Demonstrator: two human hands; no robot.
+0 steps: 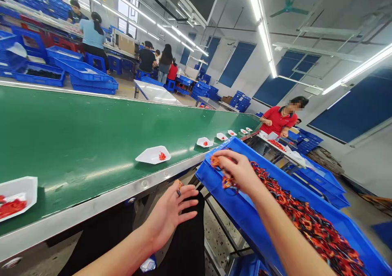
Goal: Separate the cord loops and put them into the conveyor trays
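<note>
My left hand (171, 212) is beside the conveyor's metal edge. Its thumb and forefinger pinch a small orange-and-dark band (180, 183), while the other fingers are spread. Over the near corner of a blue tray (226, 202), my right hand (240, 172) is closed on several orange, red and dark looped bands (228, 183), some hanging below the fingers. A large heap of similar bands (294, 210) fills much of the tray. On the green conveyor belt (85, 137), white trays (148, 155) lie in a row, each with a little red stuff I cannot make out.
A metal rail (101, 202) borders the belt on my side. Ahead, a person in a red shirt (277, 119) stands by a table with red pieces (277, 145). Blue crates (92, 80) and seated workers are across the belt. Below the tray is a metal frame (222, 229).
</note>
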